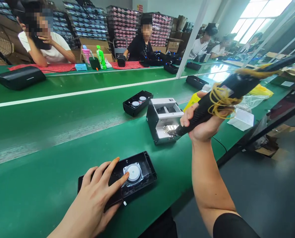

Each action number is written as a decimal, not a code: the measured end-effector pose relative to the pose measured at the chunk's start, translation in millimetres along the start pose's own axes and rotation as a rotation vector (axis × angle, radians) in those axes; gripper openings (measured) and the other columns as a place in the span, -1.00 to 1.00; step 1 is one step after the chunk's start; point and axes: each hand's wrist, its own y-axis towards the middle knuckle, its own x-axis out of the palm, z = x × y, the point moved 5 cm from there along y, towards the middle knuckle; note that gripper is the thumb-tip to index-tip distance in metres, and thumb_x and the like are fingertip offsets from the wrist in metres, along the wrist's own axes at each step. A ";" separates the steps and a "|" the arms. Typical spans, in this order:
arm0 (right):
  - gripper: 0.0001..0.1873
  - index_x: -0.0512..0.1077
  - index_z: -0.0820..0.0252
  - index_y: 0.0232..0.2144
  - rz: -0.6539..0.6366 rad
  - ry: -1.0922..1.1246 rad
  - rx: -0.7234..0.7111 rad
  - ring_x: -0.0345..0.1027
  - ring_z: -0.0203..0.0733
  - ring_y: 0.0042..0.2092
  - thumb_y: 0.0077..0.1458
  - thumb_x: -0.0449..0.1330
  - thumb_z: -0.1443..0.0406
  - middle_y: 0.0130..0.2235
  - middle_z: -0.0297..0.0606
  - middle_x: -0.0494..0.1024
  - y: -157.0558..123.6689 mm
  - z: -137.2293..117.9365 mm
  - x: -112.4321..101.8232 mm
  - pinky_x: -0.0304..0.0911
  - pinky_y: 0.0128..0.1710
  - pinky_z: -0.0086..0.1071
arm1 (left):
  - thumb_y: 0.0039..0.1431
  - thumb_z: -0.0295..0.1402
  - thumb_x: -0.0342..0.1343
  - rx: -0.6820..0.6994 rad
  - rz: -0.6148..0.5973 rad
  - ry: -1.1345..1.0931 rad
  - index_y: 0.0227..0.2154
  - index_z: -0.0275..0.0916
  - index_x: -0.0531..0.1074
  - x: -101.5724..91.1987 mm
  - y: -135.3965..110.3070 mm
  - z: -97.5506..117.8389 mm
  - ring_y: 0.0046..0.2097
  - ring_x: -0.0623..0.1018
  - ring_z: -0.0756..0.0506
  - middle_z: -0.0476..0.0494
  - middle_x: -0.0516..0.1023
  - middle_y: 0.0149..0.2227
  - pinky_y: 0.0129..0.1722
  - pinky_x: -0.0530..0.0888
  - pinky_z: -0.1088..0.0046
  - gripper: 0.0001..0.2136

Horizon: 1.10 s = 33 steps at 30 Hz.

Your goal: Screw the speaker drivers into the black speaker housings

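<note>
My left hand (100,188) lies across a black speaker housing (148,165) on the green bench, fingers spread over its open top and thumb at the near side. Inside the housing is a round speaker driver (133,172) with a pale centre; my index finger reaches its edge. A small white connector (125,203) hangs over the near side. My right hand (204,124) is wrapped around a black electric screwdriver (226,91) with yellow cord wound round it. The screwdriver's lower end is at the front of a grey screw feeder (159,124); its tip is hard to make out.
Another open housing (138,102) with two drivers sits behind the feeder. A yellow bottle (193,100) and a white box (241,119) stand to the right. Across the line, people sit at a bench with a closed black case (19,77) and a green bottle (101,58).
</note>
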 end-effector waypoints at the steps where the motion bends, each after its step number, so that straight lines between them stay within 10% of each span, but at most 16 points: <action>1: -0.27 0.45 0.11 0.00 0.005 0.013 -0.010 0.08 -0.27 -0.67 0.30 0.11 -0.37 -0.53 -0.44 0.32 2.2 -1.1 -0.6 0.02 -0.72 -0.46 | 0.21 -0.43 0.15 -0.001 -0.003 0.000 0.39 0.15 0.31 -0.1 -0.2 -0.1 0.33 0.36 -0.43 -0.26 0.14 0.52 0.17 0.38 -0.18 -0.32; 33: -0.20 0.42 0.11 -0.08 0.010 -0.031 -0.028 0.10 -0.28 -0.67 0.25 0.08 -0.46 -0.55 -0.47 0.30 15.2 6.0 2.2 0.05 -0.71 -0.46 | 0.26 -0.27 0.24 -0.060 -0.023 -0.122 0.34 0.18 0.37 2.1 0.3 -2.0 0.35 0.32 -0.46 -0.24 0.13 0.53 0.23 0.32 -0.27 -0.42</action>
